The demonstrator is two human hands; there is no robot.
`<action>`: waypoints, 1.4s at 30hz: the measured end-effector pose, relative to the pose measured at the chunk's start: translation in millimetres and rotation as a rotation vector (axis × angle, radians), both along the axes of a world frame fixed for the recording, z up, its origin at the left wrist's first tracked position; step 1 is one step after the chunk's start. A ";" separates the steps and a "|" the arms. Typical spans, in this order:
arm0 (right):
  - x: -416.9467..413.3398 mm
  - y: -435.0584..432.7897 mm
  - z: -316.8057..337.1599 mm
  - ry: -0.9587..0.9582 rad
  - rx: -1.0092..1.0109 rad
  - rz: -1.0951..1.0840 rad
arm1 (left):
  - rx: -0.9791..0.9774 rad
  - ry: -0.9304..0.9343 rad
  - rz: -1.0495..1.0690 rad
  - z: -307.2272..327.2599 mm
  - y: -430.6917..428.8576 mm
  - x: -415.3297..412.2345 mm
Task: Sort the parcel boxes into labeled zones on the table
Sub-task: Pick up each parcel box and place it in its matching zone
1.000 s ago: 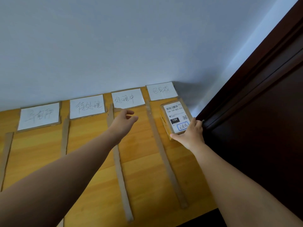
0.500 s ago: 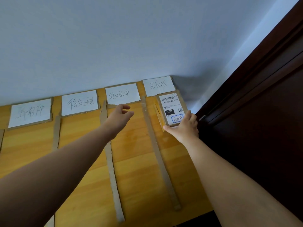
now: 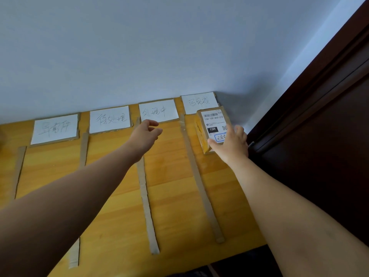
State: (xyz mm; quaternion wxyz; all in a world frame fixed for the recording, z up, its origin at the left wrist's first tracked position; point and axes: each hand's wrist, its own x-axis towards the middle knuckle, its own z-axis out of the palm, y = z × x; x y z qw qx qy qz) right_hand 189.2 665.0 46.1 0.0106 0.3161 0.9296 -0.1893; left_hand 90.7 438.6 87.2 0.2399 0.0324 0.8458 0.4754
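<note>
A small cardboard parcel box [image 3: 210,124] with a white shipping label lies in the rightmost zone of the wooden table [image 3: 111,186], just below that zone's handwritten paper sign [image 3: 199,102]. My right hand [image 3: 231,142] rests on the box's near end, fingers spread over its top and thumb along its near left side. My left hand [image 3: 145,134] hovers over the third zone with loosely curled fingers and holds nothing, just below that zone's sign [image 3: 158,110].
Cardboard strips [image 3: 144,186] divide the table into several lanes. Two more signs [image 3: 109,121] [image 3: 55,128] lie at the back left. A pale wall rises behind; a dark wooden door [image 3: 319,136] stands close on the right.
My right hand has pushed the parcel box farther back, up against the rightmost sign. The left hand stays over the third lane.
</note>
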 end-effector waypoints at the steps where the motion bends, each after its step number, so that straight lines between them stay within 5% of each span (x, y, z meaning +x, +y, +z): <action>1: -1.7 -3.9 6.7 0.006 0.017 0.026 | 0.004 0.016 0.004 5.4 -6.7 2.0; 9: -36.7 -75.3 61.5 0.112 -0.151 0.267 | -0.014 0.205 0.070 57.8 -101.2 5.8; 19: -73.8 -309.7 75.5 0.175 -0.404 0.565 | -0.103 0.305 0.189 62.8 -309.0 5.0; 30: -83.6 -526.4 60.0 0.133 -0.503 0.527 | -0.140 0.268 0.227 53.9 -515.7 -4.3; 42: -100.9 -596.7 68.8 0.063 -0.564 0.579 | -0.223 0.309 0.309 40.6 -592.9 -9.4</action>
